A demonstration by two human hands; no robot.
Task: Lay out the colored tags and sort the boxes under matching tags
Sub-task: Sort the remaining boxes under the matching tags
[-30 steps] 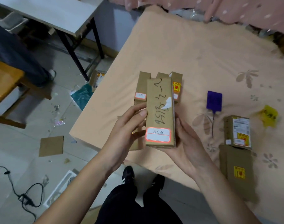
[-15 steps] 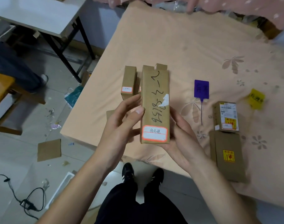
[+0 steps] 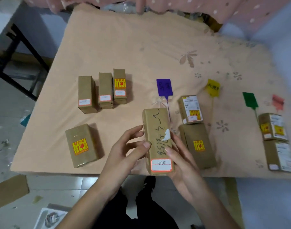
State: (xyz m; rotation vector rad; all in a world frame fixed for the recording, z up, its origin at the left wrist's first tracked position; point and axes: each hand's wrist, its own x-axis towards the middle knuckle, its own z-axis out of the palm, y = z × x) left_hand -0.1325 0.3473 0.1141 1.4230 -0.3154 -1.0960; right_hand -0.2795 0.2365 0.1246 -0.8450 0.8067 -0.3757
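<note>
Left of the purple tag (image 3: 164, 87), unsorted boxes (image 3: 101, 90) wait. Just below it, both hands' fingers (image 3: 145, 144) grip a long box (image 3: 158, 142), label upward, probably for reading. Right of it, boxes sit under other tags.

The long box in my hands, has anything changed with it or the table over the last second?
The long box has come lower and nearer the table edge, below the purple tag. The view has pulled back, so the green tag and red tag now show. The left hand and right hand still hold it upright between them. Tags and sorted boxes lie as before.
</note>
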